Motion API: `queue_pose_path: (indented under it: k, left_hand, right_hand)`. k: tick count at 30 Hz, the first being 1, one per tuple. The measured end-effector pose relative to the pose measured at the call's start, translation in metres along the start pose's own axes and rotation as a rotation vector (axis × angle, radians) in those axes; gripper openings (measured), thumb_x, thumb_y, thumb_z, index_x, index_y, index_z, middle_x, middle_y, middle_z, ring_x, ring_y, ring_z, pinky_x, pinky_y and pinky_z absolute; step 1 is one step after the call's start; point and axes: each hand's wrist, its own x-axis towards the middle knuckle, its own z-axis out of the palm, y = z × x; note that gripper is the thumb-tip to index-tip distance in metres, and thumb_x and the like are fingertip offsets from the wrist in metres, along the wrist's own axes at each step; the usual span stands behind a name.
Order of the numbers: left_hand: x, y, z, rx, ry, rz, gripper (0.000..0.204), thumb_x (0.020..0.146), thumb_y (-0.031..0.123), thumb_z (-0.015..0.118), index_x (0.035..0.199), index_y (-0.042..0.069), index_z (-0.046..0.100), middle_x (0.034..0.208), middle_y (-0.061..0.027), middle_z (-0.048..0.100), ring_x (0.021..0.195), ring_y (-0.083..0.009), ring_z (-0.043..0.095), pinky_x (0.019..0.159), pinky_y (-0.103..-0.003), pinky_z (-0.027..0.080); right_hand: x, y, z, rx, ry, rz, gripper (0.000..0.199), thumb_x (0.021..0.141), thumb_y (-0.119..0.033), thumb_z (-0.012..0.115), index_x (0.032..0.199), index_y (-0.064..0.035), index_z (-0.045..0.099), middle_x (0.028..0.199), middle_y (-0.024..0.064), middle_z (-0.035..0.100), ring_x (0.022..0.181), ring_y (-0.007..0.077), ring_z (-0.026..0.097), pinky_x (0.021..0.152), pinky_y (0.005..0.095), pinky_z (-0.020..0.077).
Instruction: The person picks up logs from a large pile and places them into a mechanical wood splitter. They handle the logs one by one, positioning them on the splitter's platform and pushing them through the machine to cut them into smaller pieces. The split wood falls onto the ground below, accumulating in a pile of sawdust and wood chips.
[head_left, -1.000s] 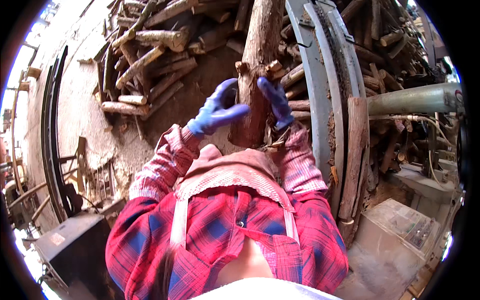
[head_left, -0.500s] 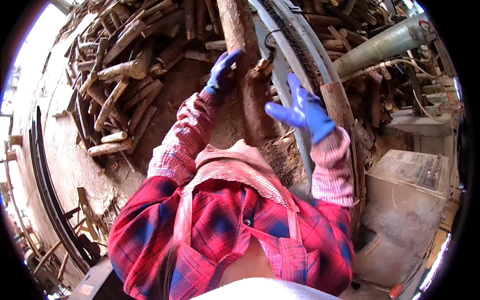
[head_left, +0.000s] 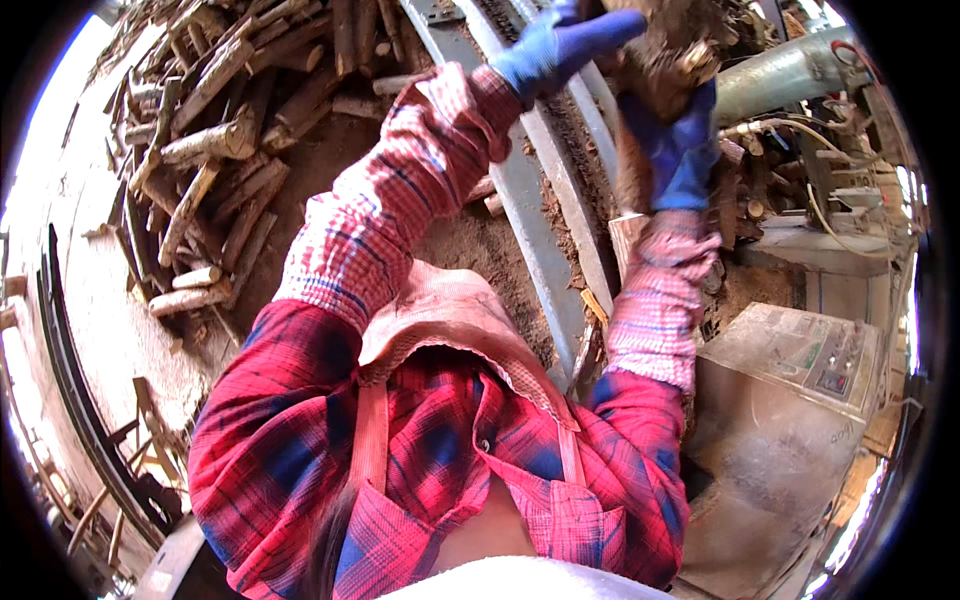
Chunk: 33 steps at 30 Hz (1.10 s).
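Observation:
A thick, rough-barked log (head_left: 655, 45) with a broken stub hangs over the right side of the metal rails, its far part cut off by the picture's upper edge. My right hand (head_left: 680, 150), in a blue glove, grips it from below with the fingers partly hidden behind the wood. On the log's left side is my left hand (head_left: 570, 50), also gloved in blue. Its thumb lies across the bark, while its other fingers run toward the picture's edge. Beside my right wrist shows the pale cut end of another log (head_left: 628, 240).
Grey metal rails (head_left: 530, 215) with bark crumbs between them run away from me. Split and round logs lie piled (head_left: 215, 130) at the far left. To the right are a thick metal cylinder (head_left: 785, 85) with hoses and a dusty metal box (head_left: 790, 370) with a control panel.
The log has moved right, from left of the rails to over their right side. Both hands have moved right and away; the right has gone from spread fingers to gripping it.

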Motion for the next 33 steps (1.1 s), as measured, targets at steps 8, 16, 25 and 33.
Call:
queue_pose_path:
  k: [8, 16, 25, 33]
  left_hand:
    - [-0.204, 0.014, -0.144, 0.246, 0.483, -0.713, 0.068, 0.086, 0.031, 0.071, 0.136, -0.006, 0.043, 0.133, -0.0153, 0.053, 0.126, -0.0222, 0.046, 0.108, -0.034, 0.033]
    - [-0.559, 0.15, -0.169, 0.829, 1.165, -1.411, 0.083, 0.076, 0.047, 0.075, 0.136, -0.002, 0.047, 0.131, -0.0208, 0.056, 0.122, -0.0303, 0.055, 0.104, -0.039, 0.041]
    - [-0.684, 0.221, -0.201, 0.616, 1.552, -1.432, 0.068, 0.077, 0.041, 0.076, 0.127, -0.001, 0.056, 0.12, -0.0204, 0.062, 0.111, -0.0287, 0.06, 0.096, -0.04, 0.046]
    - [-0.755, 0.276, -0.274, 0.317, 1.725, -1.199, 0.051, 0.08, 0.043, 0.075, 0.11, 0.002, 0.065, 0.079, -0.0025, 0.061, 0.064, -0.0115, 0.051, 0.057, -0.027, 0.041]
  right_hand:
    - [-0.008, 0.112, -0.057, -1.792, 0.088, 0.264, 0.113, 0.06, -0.058, 0.079, 0.152, -0.0234, 0.024, 0.124, 0.0199, 0.06, 0.109, 0.0339, 0.062, 0.089, 0.045, 0.0498]
    - [-0.034, 0.11, -0.167, -1.335, -0.129, 0.143, 0.095, 0.067, -0.04, 0.08, 0.14, -0.0014, 0.034, 0.132, 0.018, 0.05, 0.119, 0.0285, 0.051, 0.102, 0.0416, 0.0431]
    - [-0.034, 0.135, 0.203, -1.077, -0.306, -0.461, 0.063, 0.079, -0.028, 0.078, 0.126, 0.005, 0.051, 0.115, 0.0205, 0.058, 0.099, 0.031, 0.058, 0.09, 0.0424, 0.0475]
    - [-0.079, 0.291, 0.464, -1.177, -1.104, 0.112, 0.088, 0.074, -0.038, 0.078, 0.139, 0.0065, 0.039, 0.141, 0.0249, 0.045, 0.133, 0.035, 0.042, 0.11, 0.0386, 0.034]
